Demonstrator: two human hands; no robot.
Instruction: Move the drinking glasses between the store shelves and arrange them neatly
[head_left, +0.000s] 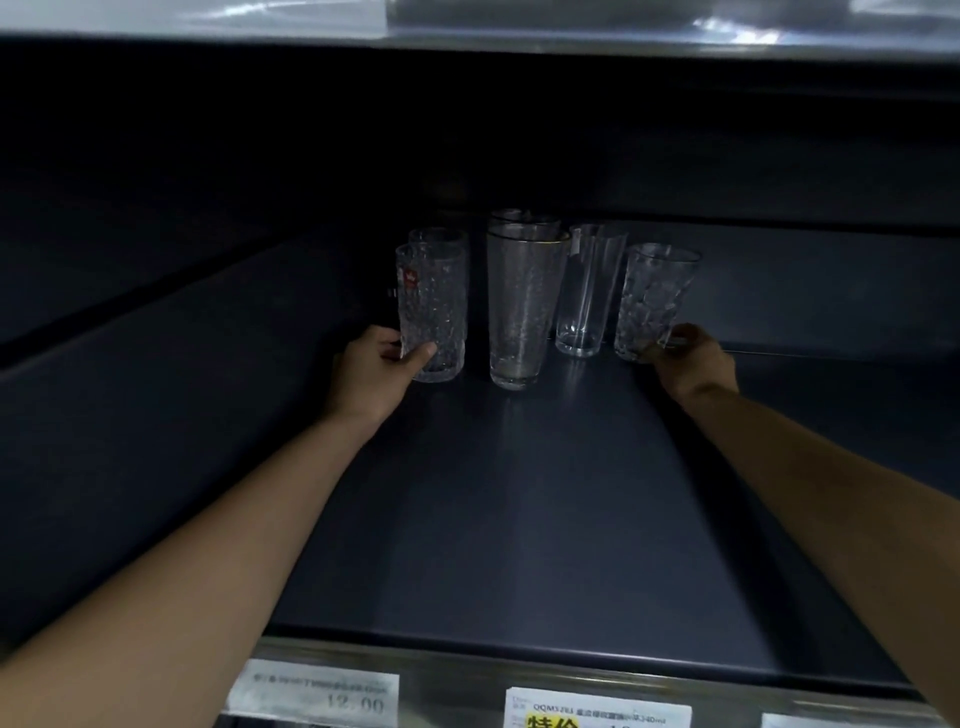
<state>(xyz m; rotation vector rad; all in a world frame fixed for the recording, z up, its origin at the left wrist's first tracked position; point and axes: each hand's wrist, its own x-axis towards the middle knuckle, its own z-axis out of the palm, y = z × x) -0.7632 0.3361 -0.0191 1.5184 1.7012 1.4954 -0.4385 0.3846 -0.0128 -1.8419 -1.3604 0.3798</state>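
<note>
Dark shelf (519, 519), glasses grouped at rear. Landmark: tall gold-rimmed glass (522, 312), centre, upright. Left of it: textured glass (432, 312) (red label), gripped low by left hand (375, 371), fingers wrapped. Right of it: plain clear glass (589, 291); further right, patterned glass (652, 301), tilted, pinched at base by right hand (693, 361).

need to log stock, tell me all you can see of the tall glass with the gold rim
The tall glass with the gold rim is clear, faintly speckled, tapering toward a thick base. It stands upright and empty on the dark shelf, mid-row, with another glass close behind. Neither hand touches it.
</note>
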